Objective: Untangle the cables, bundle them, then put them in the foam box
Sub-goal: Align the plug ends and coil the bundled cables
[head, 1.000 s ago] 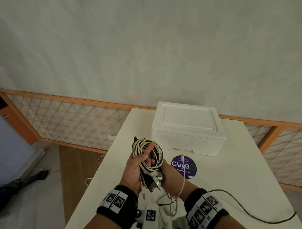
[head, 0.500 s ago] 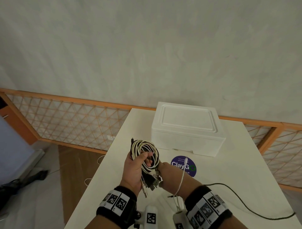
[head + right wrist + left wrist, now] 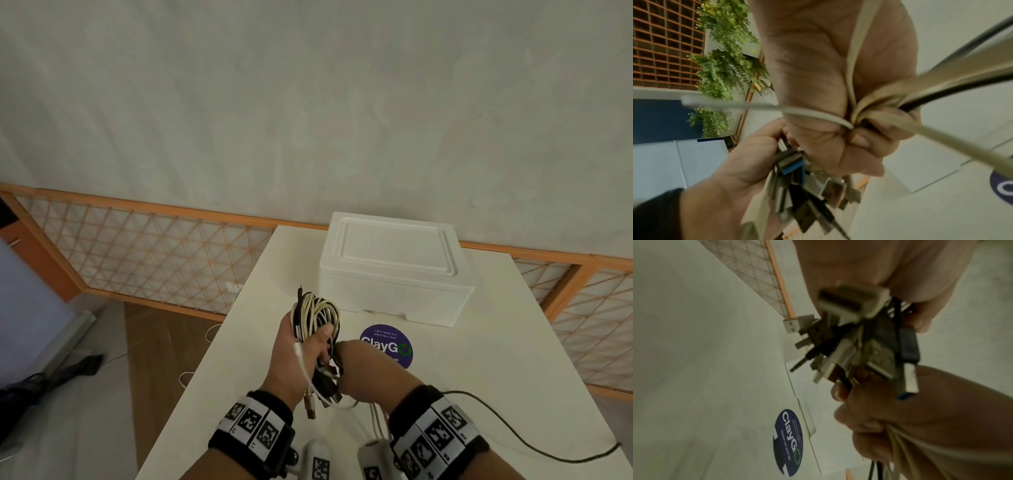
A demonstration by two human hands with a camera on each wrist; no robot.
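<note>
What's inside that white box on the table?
You cannot see inside. The foam box has its lid on, so anything in it is hidden. The cable bundle is outside, held by the left hand, with the right hand gripping loose cables.

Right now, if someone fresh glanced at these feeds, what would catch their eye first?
The coil of white and black cables gripped in the left hand at table centre, its plugs fanning out below. The right hand grips loose strands beside it. Behind them the white foam box sits with its lid on, and a purple sticker lies before it.
</note>
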